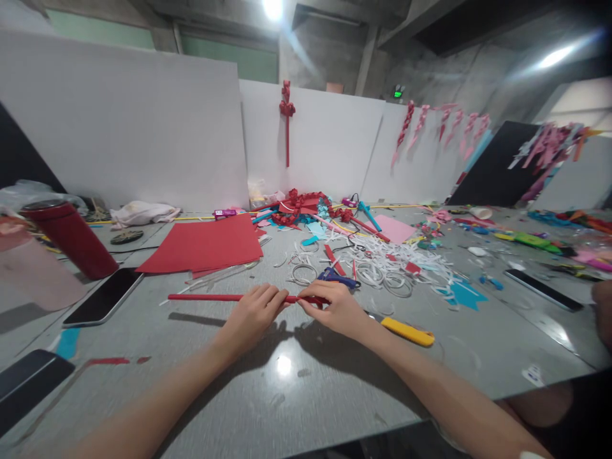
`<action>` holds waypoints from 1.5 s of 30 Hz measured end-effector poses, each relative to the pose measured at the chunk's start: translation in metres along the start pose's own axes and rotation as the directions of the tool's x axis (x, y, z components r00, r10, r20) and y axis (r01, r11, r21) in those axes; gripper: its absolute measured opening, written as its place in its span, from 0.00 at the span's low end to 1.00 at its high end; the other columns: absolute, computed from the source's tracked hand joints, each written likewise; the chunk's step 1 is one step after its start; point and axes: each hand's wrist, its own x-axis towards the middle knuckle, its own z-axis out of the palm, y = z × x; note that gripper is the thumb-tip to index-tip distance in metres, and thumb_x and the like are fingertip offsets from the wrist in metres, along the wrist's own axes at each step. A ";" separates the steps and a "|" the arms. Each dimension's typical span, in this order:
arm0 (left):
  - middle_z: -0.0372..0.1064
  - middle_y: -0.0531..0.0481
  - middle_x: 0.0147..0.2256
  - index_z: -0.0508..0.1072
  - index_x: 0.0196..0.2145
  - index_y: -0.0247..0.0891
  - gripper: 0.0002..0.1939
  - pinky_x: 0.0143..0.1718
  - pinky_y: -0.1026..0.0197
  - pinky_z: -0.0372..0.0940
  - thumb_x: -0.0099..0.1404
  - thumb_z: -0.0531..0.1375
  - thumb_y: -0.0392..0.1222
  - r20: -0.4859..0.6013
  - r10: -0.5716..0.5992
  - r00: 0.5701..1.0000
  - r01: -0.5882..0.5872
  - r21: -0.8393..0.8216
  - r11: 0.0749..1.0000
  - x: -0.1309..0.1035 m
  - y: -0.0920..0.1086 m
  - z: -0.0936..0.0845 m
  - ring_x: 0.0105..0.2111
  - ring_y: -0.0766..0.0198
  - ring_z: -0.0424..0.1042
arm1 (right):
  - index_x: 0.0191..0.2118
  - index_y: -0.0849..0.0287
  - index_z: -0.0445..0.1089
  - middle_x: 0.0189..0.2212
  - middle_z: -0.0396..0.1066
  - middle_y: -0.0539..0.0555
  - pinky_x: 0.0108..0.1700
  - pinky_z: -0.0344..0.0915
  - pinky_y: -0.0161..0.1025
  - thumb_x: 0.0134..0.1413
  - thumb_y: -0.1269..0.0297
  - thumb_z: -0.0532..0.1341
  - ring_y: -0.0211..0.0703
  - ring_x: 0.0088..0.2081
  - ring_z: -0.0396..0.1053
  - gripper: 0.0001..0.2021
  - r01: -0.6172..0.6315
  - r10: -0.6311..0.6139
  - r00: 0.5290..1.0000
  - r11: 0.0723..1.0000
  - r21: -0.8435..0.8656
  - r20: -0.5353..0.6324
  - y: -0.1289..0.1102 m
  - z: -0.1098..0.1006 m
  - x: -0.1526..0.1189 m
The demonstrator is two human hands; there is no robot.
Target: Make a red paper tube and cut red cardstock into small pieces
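A thin red stick [205, 298], seemingly wrapped in paper, lies level just above the grey table. My left hand [257, 310] is closed round it near its right end. At that end my right hand [332, 306] pinches with thumb and finger, and a bit of red material shows under its fingers; its exact shape is hidden. Behind the right hand lies a blue glue gun [337, 277]. A yellow utility knife [407, 331] rests to the right of my right wrist.
Red paper sheets [215, 242] lie at the back left, near a phone [104, 296] and a red tumbler [69, 236]. White paper strips [406, 255] and wire rings [303, 274] spread beyond my hands. A finished red ornament [287, 121] hangs on the white board. Another person's hand [603, 312] shows at right.
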 end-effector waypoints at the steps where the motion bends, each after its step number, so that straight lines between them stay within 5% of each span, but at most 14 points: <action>1: 0.71 0.43 0.39 0.69 0.50 0.35 0.10 0.40 0.51 0.64 0.78 0.51 0.37 0.019 0.000 1.000 0.000 0.009 1.000 0.000 0.000 0.000 0.39 0.52 0.69 | 0.42 0.58 0.78 0.35 0.79 0.53 0.40 0.69 0.37 0.66 0.68 0.64 0.40 0.35 0.74 0.05 -0.006 0.006 1.000 1.000 -0.005 0.005 0.001 0.000 0.000; 17: 0.69 0.44 0.40 0.69 0.51 0.37 0.10 0.40 0.52 0.63 0.76 0.53 0.33 0.094 -0.012 0.996 0.012 0.001 1.000 -0.001 0.000 0.000 0.40 0.52 0.69 | 0.49 0.59 0.73 0.39 0.77 0.55 0.41 0.70 0.38 0.65 0.67 0.64 0.40 0.36 0.74 0.09 0.040 -0.033 0.997 0.992 -0.116 0.068 0.007 0.002 -0.006; 24: 0.69 0.45 0.39 0.69 0.48 0.37 0.07 0.39 0.54 0.62 0.78 0.52 0.36 0.107 -0.023 0.994 0.023 0.000 1.000 0.001 0.001 -0.001 0.39 0.53 0.69 | 0.45 0.58 0.73 0.37 0.79 0.55 0.43 0.72 0.41 0.68 0.72 0.60 0.45 0.40 0.77 0.06 0.279 -0.274 0.960 0.906 -0.319 0.064 0.014 0.004 -0.008; 31: 0.69 0.45 0.39 0.69 0.48 0.37 0.08 0.37 0.54 0.63 0.78 0.51 0.37 0.127 -0.018 0.992 0.023 -0.032 0.999 -0.001 0.000 0.003 0.37 0.54 0.70 | 0.49 0.60 0.72 0.39 0.79 0.58 0.44 0.75 0.42 0.71 0.72 0.57 0.46 0.40 0.78 0.08 0.357 -0.344 0.933 0.855 -0.376 0.104 0.017 0.008 -0.010; 39: 0.70 0.46 0.36 0.69 0.46 0.38 0.08 0.36 0.55 0.65 0.78 0.51 0.37 0.093 -0.024 0.995 0.033 -0.095 0.995 -0.004 -0.002 0.009 0.36 0.55 0.71 | 0.53 0.60 0.72 0.42 0.79 0.60 0.47 0.75 0.45 0.71 0.71 0.58 0.49 0.44 0.78 0.10 0.360 -0.336 0.932 0.828 -0.430 0.133 0.025 0.016 -0.017; 45: 0.71 0.46 0.36 0.69 0.46 0.38 0.08 0.32 0.57 0.63 0.76 0.50 0.33 0.184 -0.024 0.983 0.033 -0.048 0.998 -0.005 -0.005 0.010 0.34 0.56 0.73 | 0.45 0.61 0.73 0.34 0.78 0.56 0.39 0.68 0.43 0.71 0.69 0.58 0.45 0.35 0.74 0.06 0.333 -0.307 0.942 0.790 -0.515 0.137 0.023 0.020 -0.012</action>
